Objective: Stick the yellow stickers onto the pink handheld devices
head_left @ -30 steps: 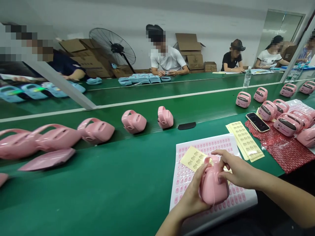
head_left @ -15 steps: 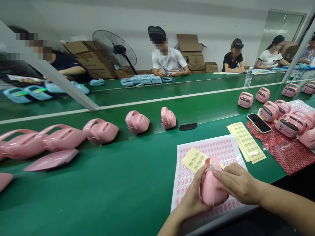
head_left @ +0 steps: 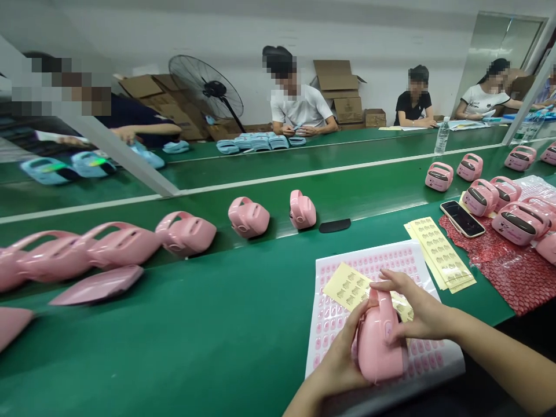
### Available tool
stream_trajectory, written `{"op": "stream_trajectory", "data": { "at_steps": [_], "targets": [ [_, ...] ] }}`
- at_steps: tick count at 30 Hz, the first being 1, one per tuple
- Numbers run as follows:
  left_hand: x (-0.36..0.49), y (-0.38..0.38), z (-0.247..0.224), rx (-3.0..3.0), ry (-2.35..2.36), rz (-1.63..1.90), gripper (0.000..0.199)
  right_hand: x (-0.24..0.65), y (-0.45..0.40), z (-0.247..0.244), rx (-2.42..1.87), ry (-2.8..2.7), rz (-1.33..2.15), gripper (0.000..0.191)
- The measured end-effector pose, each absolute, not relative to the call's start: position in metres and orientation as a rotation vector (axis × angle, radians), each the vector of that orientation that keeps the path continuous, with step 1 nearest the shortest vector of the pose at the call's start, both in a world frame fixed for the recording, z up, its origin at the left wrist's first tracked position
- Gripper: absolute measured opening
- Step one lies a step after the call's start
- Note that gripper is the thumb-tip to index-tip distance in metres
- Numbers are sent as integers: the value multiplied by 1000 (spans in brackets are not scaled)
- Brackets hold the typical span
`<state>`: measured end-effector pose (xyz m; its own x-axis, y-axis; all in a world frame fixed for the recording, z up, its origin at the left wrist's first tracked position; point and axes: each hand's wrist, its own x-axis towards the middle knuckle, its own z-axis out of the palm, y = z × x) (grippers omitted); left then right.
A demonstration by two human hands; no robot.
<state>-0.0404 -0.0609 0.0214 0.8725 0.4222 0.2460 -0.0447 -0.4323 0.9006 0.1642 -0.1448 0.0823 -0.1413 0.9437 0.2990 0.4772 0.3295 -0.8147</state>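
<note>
My left hand (head_left: 343,353) is wrapped round a pink plastic case with a carry handle (head_left: 380,353), holding it tilted over a sheet. An oval badge shows at the handle's side joint. My right hand (head_left: 419,310) is beside the case with fingers spread; its thumb is at the badge and its fingertips are near the top of the handle. Beneath lies a white sheet of small pink oval stickers (head_left: 330,269). A yellow label sheet (head_left: 345,286) rests on it, partly hidden behind the case and my right hand.
More yellow label sheets (head_left: 438,249), a phone (head_left: 463,218) and red bubble wrap (head_left: 521,281) lie to the right. Several pink cases (head_left: 186,234) line the green bench (head_left: 195,347). A dark curved panel (head_left: 334,226) and a bottle (head_left: 442,136) stand farther back. Co-workers sit opposite.
The case has turned, so its handle and oval badge now face me. My right hand has gone from pinching at the handle to spread fingers, its thumb at the badge.
</note>
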Motion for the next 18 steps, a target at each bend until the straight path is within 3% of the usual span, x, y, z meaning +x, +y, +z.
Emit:
{"op": "stream_trajectory", "data": {
  "at_steps": [4, 10, 15, 18],
  "targets": [
    [-40, -58, 29, 1956, 307, 441, 97, 160, -137, 93, -1331, -1646, 1007, 97],
    [-39, -57, 34, 1941, 283, 455, 96, 154, -126, 99, -1318, -1626, 1006, 81],
    [-41, -58, 36, 1604, 204, 485, 117, 167, -109, 77, -1121, -1481, 1307, 80],
    [-34, -53, 41, 1356, 167, 517, 131, 169, -99, 75, -1093, -1312, 1328, 69]
  ]
}}
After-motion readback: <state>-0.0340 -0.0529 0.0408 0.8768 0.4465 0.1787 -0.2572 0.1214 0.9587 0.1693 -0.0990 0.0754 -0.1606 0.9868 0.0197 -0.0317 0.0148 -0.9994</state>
